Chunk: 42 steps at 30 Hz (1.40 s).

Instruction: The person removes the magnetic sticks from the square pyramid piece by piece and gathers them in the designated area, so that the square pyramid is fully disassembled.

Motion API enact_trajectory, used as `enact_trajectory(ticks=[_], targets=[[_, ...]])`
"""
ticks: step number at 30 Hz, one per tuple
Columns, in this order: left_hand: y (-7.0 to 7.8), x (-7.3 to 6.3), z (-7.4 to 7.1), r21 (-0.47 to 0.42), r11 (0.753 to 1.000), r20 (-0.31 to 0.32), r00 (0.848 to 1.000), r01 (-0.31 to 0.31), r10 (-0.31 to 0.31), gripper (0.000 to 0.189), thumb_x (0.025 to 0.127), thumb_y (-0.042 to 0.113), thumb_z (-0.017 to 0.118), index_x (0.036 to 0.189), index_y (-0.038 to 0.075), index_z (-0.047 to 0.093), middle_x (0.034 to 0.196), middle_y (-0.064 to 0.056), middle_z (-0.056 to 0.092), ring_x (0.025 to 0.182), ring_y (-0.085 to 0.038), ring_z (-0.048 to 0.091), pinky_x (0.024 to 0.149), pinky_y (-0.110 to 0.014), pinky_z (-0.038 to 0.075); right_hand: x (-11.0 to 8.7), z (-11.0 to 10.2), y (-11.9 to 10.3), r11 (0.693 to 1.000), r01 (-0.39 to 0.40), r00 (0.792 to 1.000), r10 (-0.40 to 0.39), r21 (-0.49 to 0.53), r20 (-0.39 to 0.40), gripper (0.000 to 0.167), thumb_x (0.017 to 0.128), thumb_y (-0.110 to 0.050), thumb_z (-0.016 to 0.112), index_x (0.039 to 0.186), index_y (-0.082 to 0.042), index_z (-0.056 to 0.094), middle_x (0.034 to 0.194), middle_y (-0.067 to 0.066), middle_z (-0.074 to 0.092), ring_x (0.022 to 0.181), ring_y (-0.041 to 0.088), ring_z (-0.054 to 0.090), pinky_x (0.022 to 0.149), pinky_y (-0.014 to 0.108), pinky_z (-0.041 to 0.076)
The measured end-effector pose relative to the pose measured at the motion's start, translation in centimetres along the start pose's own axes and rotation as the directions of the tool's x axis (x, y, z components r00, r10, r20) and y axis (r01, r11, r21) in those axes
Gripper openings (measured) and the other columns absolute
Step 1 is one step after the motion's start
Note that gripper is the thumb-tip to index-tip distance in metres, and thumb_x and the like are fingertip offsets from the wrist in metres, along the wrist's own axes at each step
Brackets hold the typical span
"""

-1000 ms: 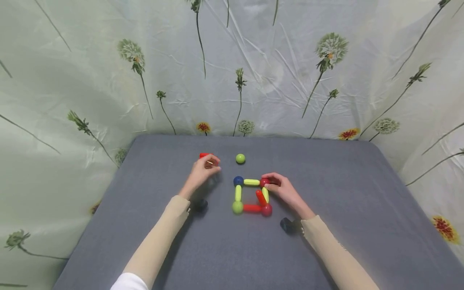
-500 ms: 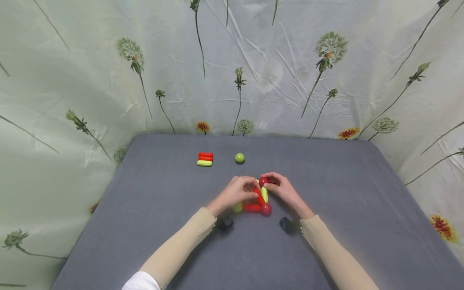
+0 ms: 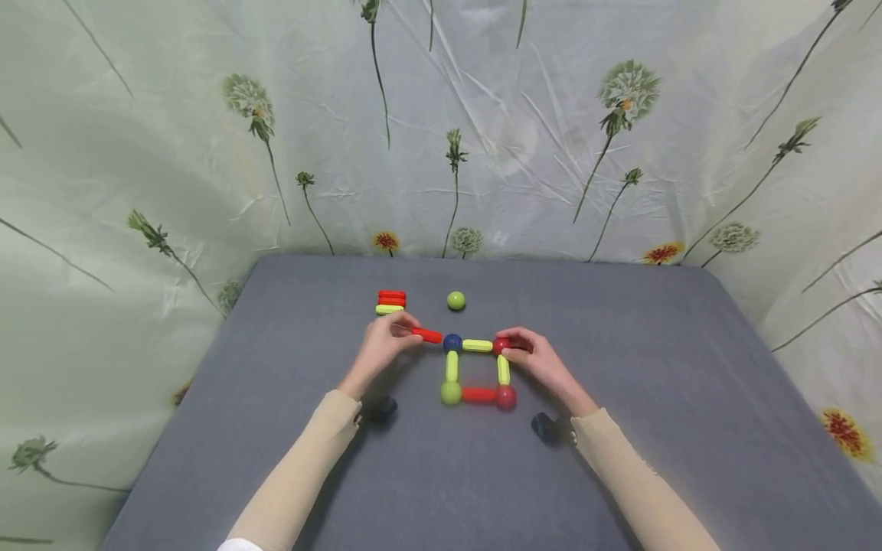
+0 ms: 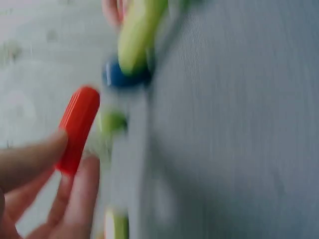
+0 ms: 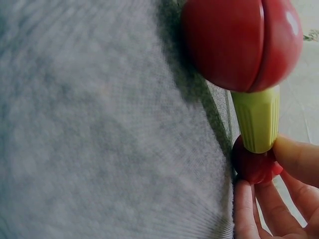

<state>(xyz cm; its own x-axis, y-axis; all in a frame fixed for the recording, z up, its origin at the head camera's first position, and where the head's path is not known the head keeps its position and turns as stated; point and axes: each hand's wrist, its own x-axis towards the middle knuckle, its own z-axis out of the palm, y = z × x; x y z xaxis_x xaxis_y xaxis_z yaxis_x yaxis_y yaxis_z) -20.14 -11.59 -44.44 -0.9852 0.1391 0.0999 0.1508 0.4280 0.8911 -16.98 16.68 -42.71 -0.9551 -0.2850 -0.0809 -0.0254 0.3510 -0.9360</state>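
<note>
free: tabletop (image 3: pixel 441 478) before the ball-and-rod square (image 3: pixel 478 396) | close ahead of red rod (image 3: pixel 428 336): blue ball (image 3: pixel 452 343) | beyond: far green ball (image 3: pixel 456 301)

Ball-&-rod sq. (image 3: pixel 452 367) sat approx. mid worktop (image 3: pixel 689 360), L hand (image 3: pixel 381 344) to L, R hand (image 3: pixel 542 365) to R.
Sq. had a ball (image 3: pixel 451 393) at ea. corner, edge rods (image 3: pixel 478 395) betw.; R fingers (image 5: pixel 276 214) were on far-R ball (image 3: pixel 501 347). Held rod (image 3: pixel 429 335), in L fingers (image 4: pixel 87 189), was just L of far-L ball (image 3: pixel 452 343), w/ a gap. 3 rods (image 3: pixel 391 301) lay side by side behind L hand; loose ball (image 3: pixel 456 300) was R of them, behind far-L ball. Cloth (image 3: pixel 524 145) hung behind worktop.
</note>
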Motion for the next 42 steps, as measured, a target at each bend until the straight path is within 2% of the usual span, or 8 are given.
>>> enact_trajectory(ticks=[4, 10, 22, 24, 27, 32, 35, 42], targets=[[-2.0, 1.0, -3.0, 0.117, 0.986, -0.193, 0.977, 0.118, -0.094, 0.016, 0.079, 0.005, 0.076, 0.092, 0.003, 0.066, 0.087, -0.011, 0.067, 0.072, -0.021, 0.062, 0.059, -0.027, 0.046, 0.0, -0.1, -0.1, 1.0, -0.007, 1.0, 0.007, 0.001, -0.003, 0.033, 0.093, -0.001, 0.058, 0.125, 0.008, 0.055, 0.119, 0.024, 0.057, 0.105, 0.032, 0.054, 0.09, 0.04, 0.046], [-3.3, 2.4, -4.2, 0.195, 0.958, -0.23, 0.959, 0.211, -0.164, 0.014, 0.082, 0.003, 0.072, 0.092, 0.0, 0.063, 0.09, -0.016, 0.064, 0.076, -0.026, 0.056, 0.062, -0.03, 0.044, 0.1, 0.0, 0.0, 1.0, -0.019, 1.0, 0.019, 0.013, 0.001, 0.034, 0.093, -0.002, 0.059, 0.125, 0.008, 0.054, 0.119, 0.024, 0.057, 0.105, 0.031, 0.054, 0.09, 0.04, 0.046], [-2.4, 2.6, -4.3, 0.254, 0.961, -0.213, 0.975, 0.111, -0.056, 0.019, 0.081, 0.0, 0.073, 0.095, -0.002, 0.06, 0.092, -0.018, 0.06, 0.082, -0.031, 0.058, 0.069, -0.038, 0.048, 0.2, 0.2, 0.2, 1.0, -0.015, 1.0, 0.015, 0.007, -0.001, 0.034, 0.093, -0.001, 0.058, 0.125, 0.008, 0.054, 0.12, 0.023, 0.057, 0.105, 0.031, 0.054, 0.09, 0.04, 0.045], [-1.8, 2.5, -3.7, 0.238, 0.971, -0.164, 0.986, 0.031, 0.009, 0.019, 0.081, -0.001, 0.073, 0.096, -0.001, 0.06, 0.093, -0.017, 0.06, 0.083, -0.031, 0.06, 0.071, -0.04, 0.048, 0.2, 0.2, 0.2, 1.0, -0.02, 1.0, 0.02, 0.007, 0.0, 0.034, 0.093, -0.002, 0.058, 0.125, 0.008, 0.054, 0.12, 0.023, 0.057, 0.105, 0.031, 0.054, 0.09, 0.04, 0.045], [-0.5, 2.3, -2.1, 0.156, 0.981, 0.057, 0.993, -0.115, 0.108, 0.019, 0.085, 0.001, 0.069, 0.103, 0.001, 0.063, 0.1, -0.016, 0.062, 0.086, -0.029, 0.062, 0.074, -0.039, 0.05, 0.1, 0.2, 0.1, 1.0, -0.018, 1.0, 0.018, 0.003, -0.005, 0.034, 0.093, -0.002, 0.058, 0.125, 0.008, 0.054, 0.119, 0.023, 0.057, 0.105, 0.031, 0.054, 0.09, 0.04, 0.045], [0.9, 2.5, 1.1, 0.099, 0.966, 0.477, 0.863, -0.239, 0.165, 0.024, 0.093, 0.003, 0.058, 0.116, 0.006, 0.063, 0.113, -0.011, 0.062, 0.082, -0.018, 0.061, 0.072, -0.029, 0.05, 0.1, 0.0, 0.1, 1.0, -0.011, 1.0, 0.011, 0.001, -0.002, 0.034, 0.093, -0.002, 0.058, 0.125, 0.008, 0.054, 0.12, 0.024, 0.057, 0.105, 0.032, 0.054, 0.091, 0.042, 0.045], [1.3, 2.8, 2.4, 0.164, 0.947, 0.549, 0.823, -0.278, 0.146, 0.024, 0.093, 0.002, 0.055, 0.114, 0.009, 0.065, 0.106, -0.005, 0.062, 0.071, -0.013, 0.056, 0.066, -0.026, 0.048, 0.1, 0.0, 0.1, 1.0, -0.015, 1.0, 0.015, 0.002, 0.004, 0.034, 0.094, -0.003, 0.058, 0.126, 0.007, 0.054, 0.12, 0.024, 0.056, 0.106, 0.032, 0.054, 0.092, 0.043, 0.045], [1.4, 3.3, 3.2, 0.317, 0.862, 0.539, 0.823, -0.395, 0.179, 0.022, 0.085, 0.001, 0.064, 0.104, 0.013, 0.067, 0.098, -0.004, 0.054, 0.087, -0.017, 0.049, 0.076, -0.03, 0.043, 0.2, 0.1, 0.4, 1.0, -0.001, 1.0, 0.001, 0.012, 0.003, 0.034, 0.093, -0.002, 0.058, 0.125, 0.008, 0.054, 0.119, 0.024, 0.057, 0.105, 0.032, 0.055, 0.09, 0.04, 0.046]])
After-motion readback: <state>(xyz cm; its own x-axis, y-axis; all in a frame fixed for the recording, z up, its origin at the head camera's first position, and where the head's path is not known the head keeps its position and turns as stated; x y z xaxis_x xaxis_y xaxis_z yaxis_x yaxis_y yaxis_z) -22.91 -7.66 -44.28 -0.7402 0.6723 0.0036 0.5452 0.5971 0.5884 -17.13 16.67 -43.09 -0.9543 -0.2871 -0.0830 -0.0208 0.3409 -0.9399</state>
